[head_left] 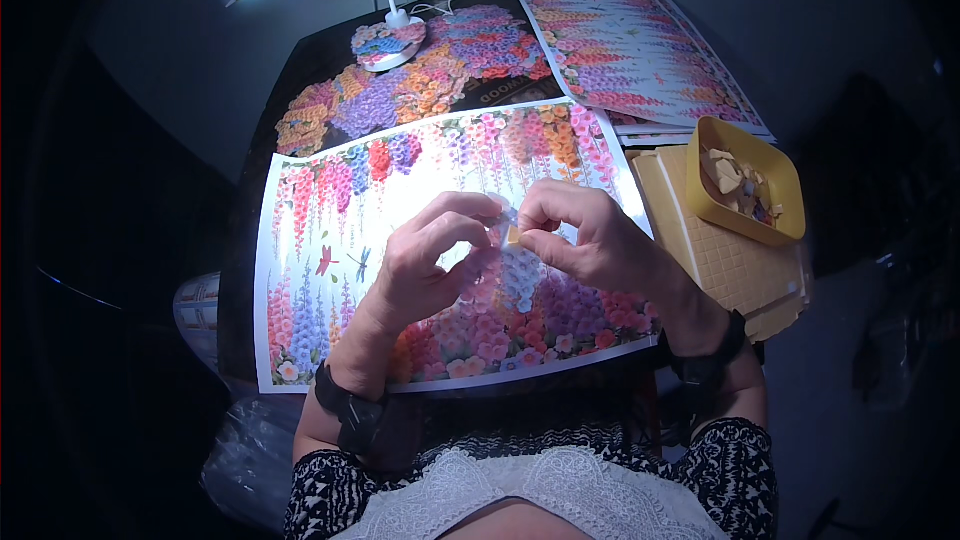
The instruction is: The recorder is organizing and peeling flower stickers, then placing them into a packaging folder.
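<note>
Over the middle of a large floral print (345,230), my two hands come close together. The fingers of my left hand (425,255) curl round the edge of a pale blue and lilac flower cutout (518,282), partly hidden by the hand. My right hand (590,235) pinches a small tan piece (514,236) between thumb and forefinger, right against the cutout's upper part. Raised-looking flower clusters in red, blue and purple line the print's top edge. Two dragonflies show on its left side.
Several flower cutouts (370,100) lie spread on the dark table behind the print. A lit white lamp (397,22) stands there. At the far right lies another floral print (640,50). A yellow tray (750,225) with tan scraps rests on padded yellow envelopes (735,285).
</note>
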A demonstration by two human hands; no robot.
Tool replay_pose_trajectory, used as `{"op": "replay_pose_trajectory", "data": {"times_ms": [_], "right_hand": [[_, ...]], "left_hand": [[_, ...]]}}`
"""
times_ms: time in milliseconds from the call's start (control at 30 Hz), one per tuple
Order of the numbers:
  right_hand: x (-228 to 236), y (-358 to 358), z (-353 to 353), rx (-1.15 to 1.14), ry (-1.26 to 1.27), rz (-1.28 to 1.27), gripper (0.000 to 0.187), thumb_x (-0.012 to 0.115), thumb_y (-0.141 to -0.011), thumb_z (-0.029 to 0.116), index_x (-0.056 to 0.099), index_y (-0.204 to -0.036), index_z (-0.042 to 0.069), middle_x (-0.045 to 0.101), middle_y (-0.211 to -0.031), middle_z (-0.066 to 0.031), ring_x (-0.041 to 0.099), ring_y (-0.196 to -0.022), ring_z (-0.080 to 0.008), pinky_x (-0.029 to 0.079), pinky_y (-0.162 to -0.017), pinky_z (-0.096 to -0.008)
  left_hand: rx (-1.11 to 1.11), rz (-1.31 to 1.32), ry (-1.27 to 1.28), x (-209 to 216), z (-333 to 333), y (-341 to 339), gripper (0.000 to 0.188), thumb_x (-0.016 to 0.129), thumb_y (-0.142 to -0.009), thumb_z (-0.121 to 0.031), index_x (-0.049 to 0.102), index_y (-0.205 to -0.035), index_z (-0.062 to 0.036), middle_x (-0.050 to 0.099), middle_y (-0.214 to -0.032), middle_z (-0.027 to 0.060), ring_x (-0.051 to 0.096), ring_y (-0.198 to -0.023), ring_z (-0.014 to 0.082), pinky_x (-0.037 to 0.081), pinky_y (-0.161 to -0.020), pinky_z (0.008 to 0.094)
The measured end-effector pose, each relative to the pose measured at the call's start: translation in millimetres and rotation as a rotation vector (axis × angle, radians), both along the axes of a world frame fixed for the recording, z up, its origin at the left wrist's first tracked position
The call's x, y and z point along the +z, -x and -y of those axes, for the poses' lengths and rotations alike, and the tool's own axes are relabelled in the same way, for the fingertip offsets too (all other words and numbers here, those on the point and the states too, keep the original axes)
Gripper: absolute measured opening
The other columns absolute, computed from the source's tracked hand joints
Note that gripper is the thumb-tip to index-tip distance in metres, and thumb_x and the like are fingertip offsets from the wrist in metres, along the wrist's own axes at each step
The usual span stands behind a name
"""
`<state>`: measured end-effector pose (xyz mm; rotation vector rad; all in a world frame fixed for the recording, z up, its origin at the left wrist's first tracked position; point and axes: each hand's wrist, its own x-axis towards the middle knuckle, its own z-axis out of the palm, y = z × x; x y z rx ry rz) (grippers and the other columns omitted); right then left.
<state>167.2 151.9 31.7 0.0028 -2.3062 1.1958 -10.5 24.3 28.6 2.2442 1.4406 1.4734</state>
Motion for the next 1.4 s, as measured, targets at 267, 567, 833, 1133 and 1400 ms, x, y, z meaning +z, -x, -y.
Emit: {"op": "replay_pose_trajectory", "data": {"times_ms": [267, 567, 833, 1133, 1400], "right_hand": [[-3, 0, -2, 0.047, 0.549, 0.166, 0.014, 0.059, -0.091, 0.013, 0.060, -0.088, -0.001, 0.053, -0.071, 0.0041, 0.047, -0.069, -0.0033, 0.040, -0.061, -0.0224], [5, -1, -14, -0.178, 0.532, 0.032, 0.022, 0.056, -0.090, 0.021, 0.063, -0.085, 0.000, 0.054, -0.070, 0.0037, 0.045, -0.065, -0.0033, 0.037, -0.058, -0.0229], [39, -23, -18, -0.307, 0.396, -0.028, 0.022, 0.058, -0.091, 0.019, 0.063, -0.078, 0.002, 0.050, -0.065, 0.0047, 0.043, -0.061, -0.0031, 0.036, -0.057, -0.0212], [44, -140, -73, -0.889, 0.297, 0.020, 0.022, 0.058, -0.084, 0.019, 0.063, -0.071, 0.002, 0.053, -0.062, 0.0019, 0.045, -0.054, -0.0064, 0.036, -0.050, -0.0243], [18, -199, -113, -1.302, -0.016, 0.470, 0.022, 0.058, -0.079, 0.012, 0.063, -0.068, -0.006, 0.059, -0.060, -0.0151, 0.058, -0.056, -0.0212, 0.046, -0.057, -0.0360]], "left_hand": [[-0.003, 0.029, -0.008, 1, 1, -1, 0.016, 0.069, -0.075, 0.003, 0.056, -0.081, -0.0025, 0.063, -0.103, 0.0144, 0.065, -0.093, 0.0262, 0.054, -0.076, 0.0333], [0.018, 0.106, 0.009, -9, -2, 6, 0.019, 0.068, -0.071, 0.008, 0.058, -0.084, -0.0009, 0.063, -0.092, 0.0124, 0.064, -0.087, 0.0241, 0.052, -0.075, 0.0313], [0.084, 0.656, 0.240, -30, -4, 18, 0.008, 0.065, -0.083, 0.005, 0.060, -0.085, -0.0005, 0.062, -0.077, 0.0044, 0.059, -0.059, 0.0084, 0.048, -0.051, 0.0210], [0.163, 0.884, 0.361, -29, -7, 28, 0.007, 0.062, -0.086, -0.004, 0.057, -0.082, -0.0008, 0.061, -0.068, 0.0057, 0.053, -0.047, 0.0080, 0.042, -0.040, 0.0206], [0.139, 0.956, 0.415, -33, -9, 35, 0.007, 0.062, -0.087, -0.005, 0.058, -0.087, 0.0004, 0.062, -0.073, 0.0079, 0.053, -0.046, 0.0089, 0.043, -0.039, 0.0202]]}}
